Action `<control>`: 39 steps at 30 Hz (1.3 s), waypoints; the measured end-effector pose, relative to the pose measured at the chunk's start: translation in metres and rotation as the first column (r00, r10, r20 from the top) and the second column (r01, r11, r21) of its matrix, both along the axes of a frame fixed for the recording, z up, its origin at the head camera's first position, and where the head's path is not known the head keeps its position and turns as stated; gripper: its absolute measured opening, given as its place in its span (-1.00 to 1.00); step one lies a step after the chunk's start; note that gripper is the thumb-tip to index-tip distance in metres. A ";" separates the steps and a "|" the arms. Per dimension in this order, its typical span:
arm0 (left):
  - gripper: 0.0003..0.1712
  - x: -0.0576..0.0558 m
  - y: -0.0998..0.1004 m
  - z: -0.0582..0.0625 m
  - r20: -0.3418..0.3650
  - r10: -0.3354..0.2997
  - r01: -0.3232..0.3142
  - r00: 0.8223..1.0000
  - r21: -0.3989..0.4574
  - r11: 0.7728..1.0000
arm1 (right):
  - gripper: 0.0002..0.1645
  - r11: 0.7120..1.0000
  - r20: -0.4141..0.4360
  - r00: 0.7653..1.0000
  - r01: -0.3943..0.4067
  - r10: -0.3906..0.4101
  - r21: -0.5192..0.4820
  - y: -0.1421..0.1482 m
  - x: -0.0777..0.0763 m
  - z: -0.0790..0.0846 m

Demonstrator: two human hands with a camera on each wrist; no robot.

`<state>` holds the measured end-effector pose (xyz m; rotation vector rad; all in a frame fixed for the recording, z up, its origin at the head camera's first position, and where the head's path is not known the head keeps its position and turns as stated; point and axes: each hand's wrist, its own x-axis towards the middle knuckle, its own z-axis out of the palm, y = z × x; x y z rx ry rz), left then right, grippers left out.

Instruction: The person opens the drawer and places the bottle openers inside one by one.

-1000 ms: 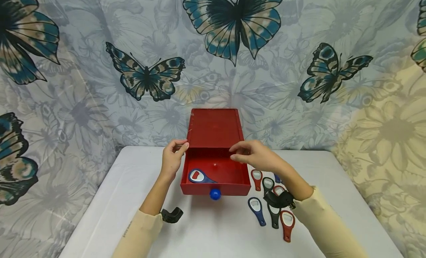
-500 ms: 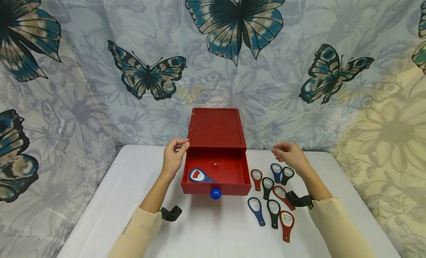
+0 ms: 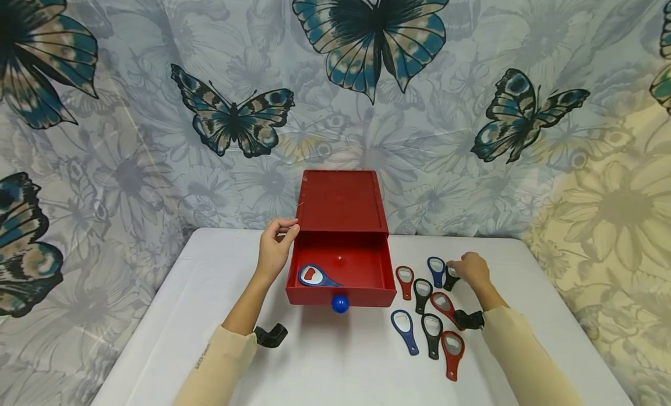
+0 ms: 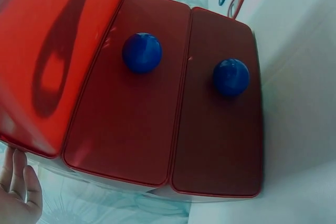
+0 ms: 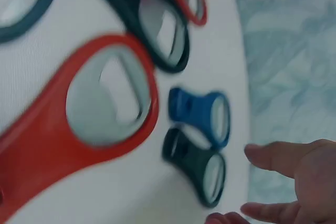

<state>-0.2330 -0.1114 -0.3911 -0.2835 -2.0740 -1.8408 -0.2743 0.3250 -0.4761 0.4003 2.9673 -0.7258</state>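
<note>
A red drawer unit (image 3: 341,202) stands at the back of the table with its top drawer (image 3: 362,269) pulled out. In that drawer lies a blue bottle opener (image 3: 327,282). My left hand (image 3: 274,251) touches the unit's left side; the left wrist view shows its fingers (image 4: 19,174) extended at the drawer's edge. My right hand (image 3: 472,270) is over a black bottle opener (image 3: 449,283) at the back right. In the right wrist view, thumb and fingers are spread beside this opener (image 5: 197,163), holding nothing. A blue bottle opener (image 3: 437,281) lies just left of it.
Several more red, black and blue bottle openers lie right of the unit, among them a red one (image 3: 452,365) nearest the front. Two lower drawers (image 4: 123,114) with blue knobs are closed. A butterfly-print cloth (image 3: 335,132) hangs behind the table.
My right hand has moved from above the drawer out to the right, then down to the black bottle opener. The left hand has stayed at the unit's side.
</note>
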 end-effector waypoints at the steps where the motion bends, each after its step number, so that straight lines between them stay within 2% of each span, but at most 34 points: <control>1: -0.77 0.000 0.000 -0.001 -0.007 -0.003 0.003 1.000 0.004 1.000 | -0.37 1.000 0.030 0.999 0.012 -0.012 0.002 0.003 -0.001 -0.003; 6: -0.78 -0.001 0.001 -0.002 -0.019 -0.012 0.012 1.000 0.017 1.000 | -0.46 0.999 0.169 0.985 0.036 -0.031 -0.023 0.013 -0.003 -0.015; 9: -0.78 -0.001 0.001 -0.002 -0.019 -0.018 0.019 1.000 0.018 1.000 | -0.50 0.999 0.189 0.981 0.048 -0.043 -0.019 0.011 -0.002 -0.020; 13: -0.79 -0.002 0.001 -0.003 -0.017 -0.019 0.020 1.000 0.033 0.999 | -0.52 0.998 0.155 0.986 0.069 -0.068 -0.006 0.007 0.000 -0.023; 20: -0.78 -0.004 -0.001 -0.005 -0.030 -0.011 0.012 0.999 0.045 0.999 | -0.44 0.997 0.119 0.989 0.081 -0.082 0.015 0.006 -0.001 -0.024; 25: -0.79 -0.005 0.000 -0.004 -0.048 -0.004 0.006 0.999 0.042 0.999 | -0.48 0.995 0.094 0.992 0.073 -0.079 0.061 0.010 -0.001 -0.027; 32: -0.79 -0.003 0.002 -0.005 -0.044 0.006 -0.004 0.999 0.043 0.999 | -0.50 0.991 0.032 0.994 0.103 -0.106 0.084 0.008 0.016 -0.023; 39: -0.79 -0.003 0.002 -0.006 -0.045 0.010 -0.008 0.999 0.049 0.999 | -0.70 0.996 -0.017 0.999 0.047 -0.046 0.078 0.015 0.027 -0.022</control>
